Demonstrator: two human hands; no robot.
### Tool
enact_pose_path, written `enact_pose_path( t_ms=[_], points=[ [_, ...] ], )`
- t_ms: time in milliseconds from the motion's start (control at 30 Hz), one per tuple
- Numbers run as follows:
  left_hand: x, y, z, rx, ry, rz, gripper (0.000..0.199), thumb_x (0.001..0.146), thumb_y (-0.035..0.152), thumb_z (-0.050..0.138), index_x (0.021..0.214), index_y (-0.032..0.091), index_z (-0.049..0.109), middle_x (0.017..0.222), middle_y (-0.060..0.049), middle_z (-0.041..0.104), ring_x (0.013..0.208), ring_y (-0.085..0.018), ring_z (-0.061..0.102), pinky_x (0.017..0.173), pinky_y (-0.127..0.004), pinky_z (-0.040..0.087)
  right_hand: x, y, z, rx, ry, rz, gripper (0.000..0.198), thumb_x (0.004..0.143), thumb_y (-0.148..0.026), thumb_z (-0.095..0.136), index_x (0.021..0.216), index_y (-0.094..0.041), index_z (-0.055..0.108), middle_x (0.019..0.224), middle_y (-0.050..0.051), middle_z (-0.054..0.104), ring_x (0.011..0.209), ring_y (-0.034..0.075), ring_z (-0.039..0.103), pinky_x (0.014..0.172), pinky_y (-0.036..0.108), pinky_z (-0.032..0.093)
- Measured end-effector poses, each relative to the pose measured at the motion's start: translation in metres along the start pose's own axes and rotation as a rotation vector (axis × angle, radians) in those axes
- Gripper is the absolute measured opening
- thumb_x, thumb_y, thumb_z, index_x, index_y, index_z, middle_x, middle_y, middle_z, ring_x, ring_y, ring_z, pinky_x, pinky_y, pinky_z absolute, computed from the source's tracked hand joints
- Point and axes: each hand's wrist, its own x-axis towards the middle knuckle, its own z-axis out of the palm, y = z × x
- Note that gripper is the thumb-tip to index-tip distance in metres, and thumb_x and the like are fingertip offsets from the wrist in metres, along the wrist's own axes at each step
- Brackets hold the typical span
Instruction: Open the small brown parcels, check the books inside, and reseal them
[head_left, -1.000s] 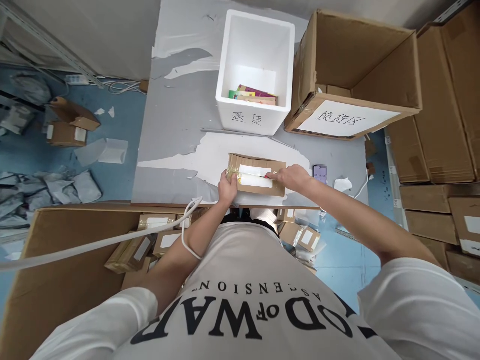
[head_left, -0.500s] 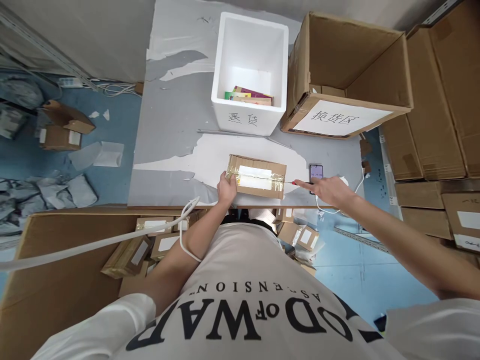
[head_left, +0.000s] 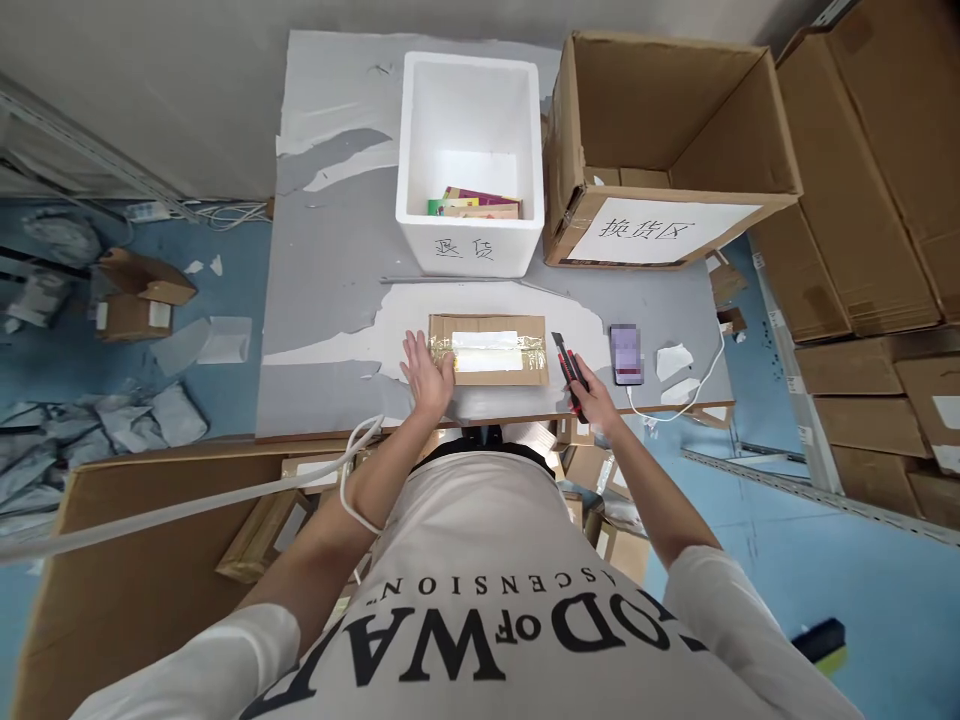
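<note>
Centrally, near the front edge of the grey table [head_left: 330,300], a flat cardboard parcel [head_left: 487,350] is laid with its white label and shiny tape seam turned upward, so that the seam is presented to the blade. The left hand [head_left: 427,372] is spread flat, fingers apart, and pressed against the parcel's left end; by this the parcel seems to be kept from sliding, not gripped. The right hand [head_left: 592,395] is closed around the handle of a red and black utility knife [head_left: 568,368], which is held just beside the parcel's right end with the blade pointing away from the body, clear of both the cardboard and the other hand.

A phone [head_left: 626,354] is set close beyond the knife, its white cable trailing off the table edge, with torn paper scraps [head_left: 673,360] next to it. Farther back a white foam box [head_left: 471,165] with a few coloured packets at its bottom and an open cardboard carton [head_left: 660,150] bearing a handwritten label are stood side by side, mouths upward. Small taped parcels [head_left: 259,525] are heaped in a large box below the table's front edge.
</note>
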Motion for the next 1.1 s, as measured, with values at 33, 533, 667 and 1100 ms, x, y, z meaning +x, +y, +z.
enact_pose_path(
  t_ms=[33,533,667,1100],
  points=[
    [0.002,0.003,-0.003,0.099,-0.039,0.09,0.072,0.091,0.051,0.043,0.15,0.013,0.027,0.16,-0.017,0.011,0.148,-0.035,0.006,0.115,-0.06,0.01,0.0,0.001,0.005,0.063,-0.007,-0.001,0.076,0.086,-0.049,0.051,0.153,-0.029,0.02,0.084,0.0,0.06,0.05,0.008,0.052,0.048,0.024,0.048],
    [0.019,0.023,-0.011,0.602,-0.47,0.445,0.12,0.062,0.082,0.054,0.153,0.012,0.018,0.158,-0.021,0.019,0.147,-0.039,0.006,0.108,-0.055,0.028,-0.004,-0.024,-0.011,-0.123,-0.166,-0.015,0.065,0.089,-0.038,0.048,0.151,-0.032,0.028,0.07,-0.004,0.053,0.044,0.007,0.047,0.044,0.022,0.043],
    [0.019,0.023,-0.01,0.61,-0.466,0.416,0.124,0.062,0.084,0.052,0.152,0.006,0.018,0.157,-0.023,0.02,0.147,-0.039,0.007,0.105,-0.056,0.033,-0.009,-0.041,-0.029,-0.389,-0.215,-0.046,0.062,0.09,-0.032,0.047,0.15,-0.032,0.032,0.066,-0.004,0.056,0.043,0.007,0.046,0.046,0.021,0.043],
    [0.015,0.019,-0.009,0.502,-0.485,0.391,0.125,0.059,0.08,0.062,0.152,0.006,0.02,0.156,-0.023,0.022,0.147,-0.04,0.007,0.107,-0.056,0.032,-0.04,-0.036,-0.041,-0.529,-0.242,-0.067,0.061,0.088,-0.03,0.049,0.148,-0.03,0.037,0.053,-0.005,0.054,0.041,0.011,0.047,0.045,0.024,0.042]
  ],
)
